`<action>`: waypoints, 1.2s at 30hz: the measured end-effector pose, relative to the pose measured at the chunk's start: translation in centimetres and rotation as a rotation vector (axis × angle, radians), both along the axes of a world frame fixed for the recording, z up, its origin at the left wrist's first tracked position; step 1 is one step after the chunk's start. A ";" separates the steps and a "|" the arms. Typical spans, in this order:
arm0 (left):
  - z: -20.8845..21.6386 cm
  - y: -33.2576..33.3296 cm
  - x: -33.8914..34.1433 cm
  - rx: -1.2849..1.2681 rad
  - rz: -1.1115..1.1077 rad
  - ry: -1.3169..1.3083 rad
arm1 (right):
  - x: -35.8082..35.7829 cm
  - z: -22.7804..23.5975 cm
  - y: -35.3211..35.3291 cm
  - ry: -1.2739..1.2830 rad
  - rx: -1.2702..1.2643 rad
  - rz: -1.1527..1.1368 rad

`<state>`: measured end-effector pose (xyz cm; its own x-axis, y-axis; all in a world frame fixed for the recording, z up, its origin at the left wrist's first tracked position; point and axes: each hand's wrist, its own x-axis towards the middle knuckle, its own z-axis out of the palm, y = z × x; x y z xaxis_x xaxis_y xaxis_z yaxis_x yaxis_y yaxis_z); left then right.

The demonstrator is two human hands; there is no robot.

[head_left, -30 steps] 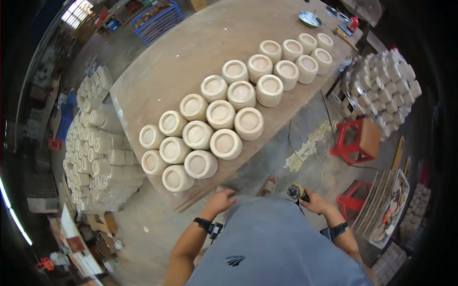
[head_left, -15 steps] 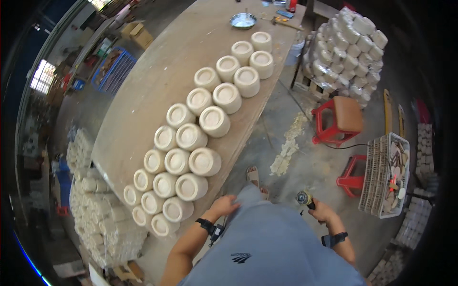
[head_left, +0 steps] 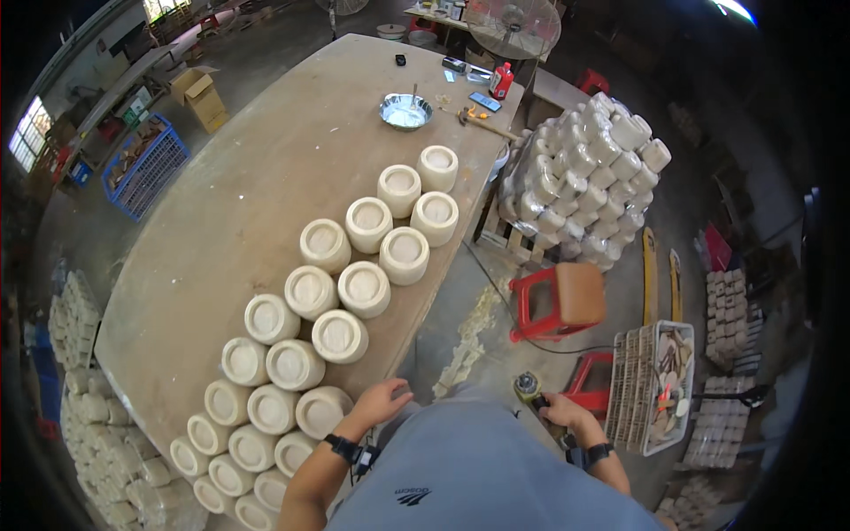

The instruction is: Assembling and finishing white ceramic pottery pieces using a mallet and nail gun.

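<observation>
My right hand [head_left: 567,410] is closed around a hand-held power tool [head_left: 529,387] with a round, metallic-looking head, a yellowish band and a dark body. The tool is off the table, beside my right hip. My left hand [head_left: 383,400] hangs by the table's right edge, its fingers stretched out and holding nothing. Closest to it are pale, round wooden blocks [head_left: 340,336], each with a circular recess on top. Several of these stand in slanting rows on the brown table [head_left: 221,217]; my left forearm hides part of the nearest ones.
A metal bowl [head_left: 405,112], a hammer [head_left: 490,125], a phone [head_left: 484,102] and a red bottle [head_left: 501,80] lie toward the table's far end. To the right are wrapped stacked blocks [head_left: 584,173], a red stool [head_left: 536,305], a white crate [head_left: 633,389] and a dark cable [head_left: 482,270].
The view has tilted up and moved along the table, so the blocks, stool and crate appear lower and further left. The power tool stays in my right hand, and my left hand stays empty.
</observation>
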<state>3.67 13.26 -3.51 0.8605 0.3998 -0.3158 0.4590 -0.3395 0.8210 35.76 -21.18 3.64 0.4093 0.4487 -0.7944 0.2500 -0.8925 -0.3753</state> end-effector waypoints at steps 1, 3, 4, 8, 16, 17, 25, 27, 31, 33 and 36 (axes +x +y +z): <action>0.9 0.5 0.1 -0.022 0.042 0.010 | 1.6 0.8 2.3 0.044 0.000 -0.032; 2.3 1.4 0.3 -0.049 0.091 0.011 | 4.6 2.2 6.3 0.010 0.036 -0.033; 2.7 1.6 0.6 -0.057 0.151 0.014 | 6.4 2.2 8.0 -0.020 0.058 -0.029; 3.6 2.2 2.0 0.016 0.336 0.022 | 16.2 -0.4 15.3 -0.113 0.134 0.111; 4.1 3.0 8.8 -0.029 0.822 0.106 | 35.3 -6.6 40.9 -0.507 0.333 0.428; 5.1 3.1 10.5 0.056 0.909 0.109 | 36.5 -7.3 43.9 -0.580 0.359 0.419; 5.9 8.9 20.8 0.684 1.077 0.428 | 41.6 -11.4 61.6 -0.592 0.309 0.559; 4.8 10.1 22.2 0.360 1.146 0.497 | 40.6 -13.3 62.4 -0.592 0.355 0.551; 3.3 10.4 24.0 0.440 1.023 0.702 | 39.9 -13.9 61.7 -0.528 0.475 0.487; 2.1 10.5 23.7 0.515 1.046 0.742 | 39.9 -13.8 60.0 -0.659 0.806 0.494; 2.0 10.6 23.3 0.502 1.054 0.739 | 35.5 -8.2 57.3 -0.494 1.060 0.692</action>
<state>26.94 23.81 -1.53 -0.2193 0.9566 -0.1919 0.9524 0.2526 0.1708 71.23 36.14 -4.51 -0.0076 0.9752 0.2213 0.8327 0.1287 -0.5386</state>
